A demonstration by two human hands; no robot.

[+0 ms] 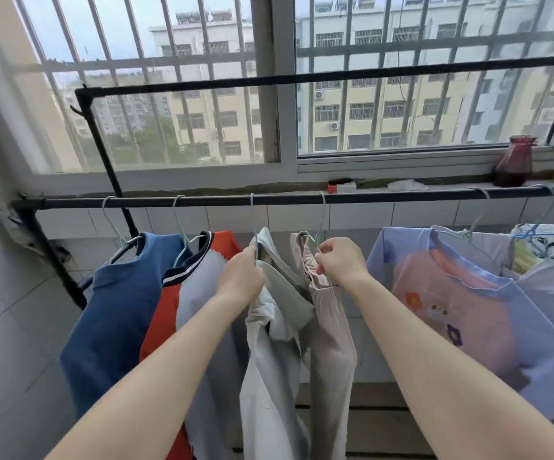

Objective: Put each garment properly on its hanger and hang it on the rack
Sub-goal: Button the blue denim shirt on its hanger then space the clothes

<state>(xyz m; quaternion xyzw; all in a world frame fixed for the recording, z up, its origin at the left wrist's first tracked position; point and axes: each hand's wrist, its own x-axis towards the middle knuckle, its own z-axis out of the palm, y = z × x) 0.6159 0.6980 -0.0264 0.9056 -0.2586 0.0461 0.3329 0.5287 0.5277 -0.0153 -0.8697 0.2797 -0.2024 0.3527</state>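
Head view is showing both hands working at the rail (269, 199), where six hangers are already hooked. Left hand (240, 277) is curling round the neck of a hanger (253, 227) just above a grey garment (269, 360), probably steadying it so the cloth is not sliding off. Right hand (340, 260) is pinching the gathered waistband of a beige garment (330, 343) beside its own hanger (321, 220) (the fingertips are partly hiding the wire), likely tugging the fabric square on the bar. Both pieces are hanging side by side, touching, between an orange top (166, 313) and a lilac shirt (468, 310). A blue shirt (113, 313) is hanging furthest left. A red vase (514, 164) is sitting on the sill behind. This looks like a late straightening step.
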